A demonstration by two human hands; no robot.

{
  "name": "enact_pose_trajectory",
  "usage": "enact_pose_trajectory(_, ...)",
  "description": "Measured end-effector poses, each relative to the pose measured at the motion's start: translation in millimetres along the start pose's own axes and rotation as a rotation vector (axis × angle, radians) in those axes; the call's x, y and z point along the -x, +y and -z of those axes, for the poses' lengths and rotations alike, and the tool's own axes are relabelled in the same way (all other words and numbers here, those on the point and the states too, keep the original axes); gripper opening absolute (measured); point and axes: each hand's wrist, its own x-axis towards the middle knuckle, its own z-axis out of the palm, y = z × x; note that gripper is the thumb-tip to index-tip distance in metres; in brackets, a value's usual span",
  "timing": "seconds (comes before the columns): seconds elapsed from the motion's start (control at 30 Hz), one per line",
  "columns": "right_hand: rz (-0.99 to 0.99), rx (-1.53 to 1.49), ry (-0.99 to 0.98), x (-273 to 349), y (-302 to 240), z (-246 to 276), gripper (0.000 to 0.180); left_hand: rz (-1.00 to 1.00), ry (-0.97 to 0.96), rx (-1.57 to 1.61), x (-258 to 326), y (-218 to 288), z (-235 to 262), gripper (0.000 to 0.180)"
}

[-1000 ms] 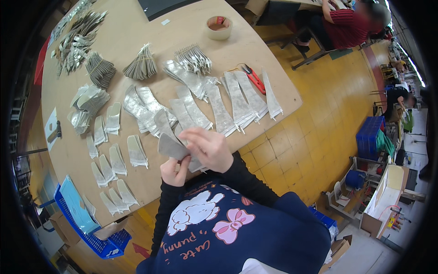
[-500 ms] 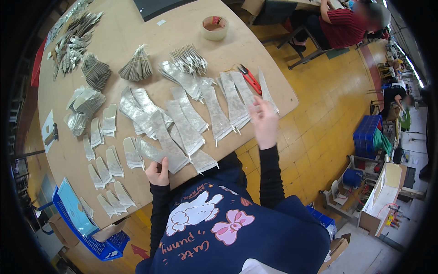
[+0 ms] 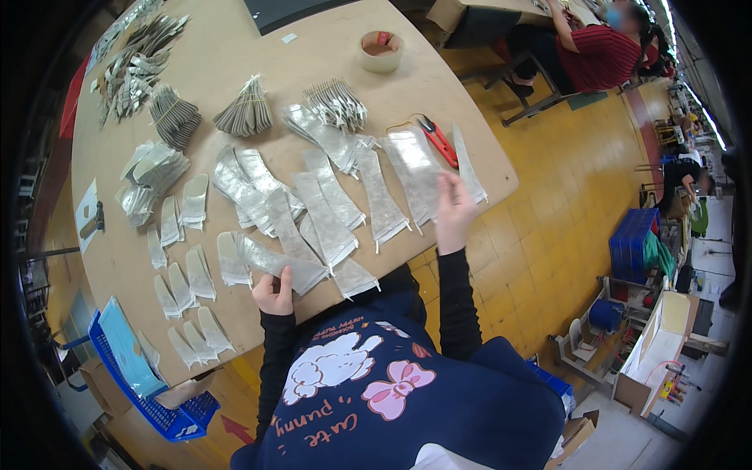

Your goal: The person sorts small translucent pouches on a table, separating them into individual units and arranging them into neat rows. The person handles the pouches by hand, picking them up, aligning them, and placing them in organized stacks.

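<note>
Strips of thin, glossy, pale grey sheet material [image 3: 323, 211] with small white tabs lie fanned across the tan, round-cornered surface [image 3: 313, 59], most with their tabbed ends facing the near edge; I take that spread as a way of leaving every end within easy reach. At that edge the left hand [image 3: 272, 294] pinches one long, curved grey strip [image 3: 270, 256], thumb on top and fingers curled below, perhaps to steady it among its overlapping neighbours. Toward the right corner, the right hand [image 3: 456, 215] is at the edge of a broad, shiny grey piece [image 3: 409, 160]; with the blur there, I cannot tell whether it grasps the piece or merely touches it. Red-handled snips [image 3: 440, 142] lie just beside, apparently parked close by. Shorter, beige-and-grey pieces [image 3: 200, 270] sit at left in small groups, spaced as if to keep them distinct, and banded grey bundles [image 3: 243, 110] rest farther back, probably tied to hold together. As for pose, the left forearm is drawn in, its hand low at the edge, while the right forearm reaches farther forward, fingers pointing away from the near edge.
</note>
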Motion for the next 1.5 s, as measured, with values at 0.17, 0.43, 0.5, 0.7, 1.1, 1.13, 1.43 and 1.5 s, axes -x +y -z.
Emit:
enact_pose_trajectory(0.17, -0.075, -0.387, 0.224, -33.6, 1.5, 25.5, 0.022, 0.013, 0.004, 0.010, -1.4, 5.8, -1.7, 0.021)
enact_pose_trajectory(0.43, 0.076, 0.157, 0.115, -41.5, -12.7, 31.1, 0.020, -0.012, 0.019, -0.030, -1.7, 3.0, -2.5, 0.026)
enact_pose_trajectory(0.5, 0.316, 0.338, 0.151, -38.8, -16.0, 23.8, 0.020, -0.029, 0.005, -0.004, -1.0, 0.6, -2.2, 0.023)
enact_pose_trajectory(0.7, 0.512, 0.431, -0.209, -18.2, -12.5, -16.9, 0.034, 0.100, -0.054, 0.165, 1.9, 5.8, 2.6, 0.015)
enact_pose_trajectory(1.1, -0.015, -0.080, -0.627, 27.6, -66.2, -40.2, 0.021, 0.208, -0.197, 0.876, 2.0, 34.8, -0.6, 0.036)
enact_pose_trajectory(1.13, -0.051, -0.157, -0.721, 43.9, -73.3, -48.7, 0.017, 0.233, -0.172, 0.892, 2.8, 35.6, -4.3, 0.034)
enact_pose_trajectory(1.43, 0.119, -0.092, -1.066, 158.2, -92.6, -99.7, 0.030, 0.303, 0.034, 0.528, 29.9, 26.5, -4.4, 0.045)
enact_pose_trajectory(1.5, 0.111, -0.094, -1.160, 164.3, -93.8, -99.5, 0.038, 0.166, 0.168, 0.158, 36.6, 19.6, 0.8, 0.045)
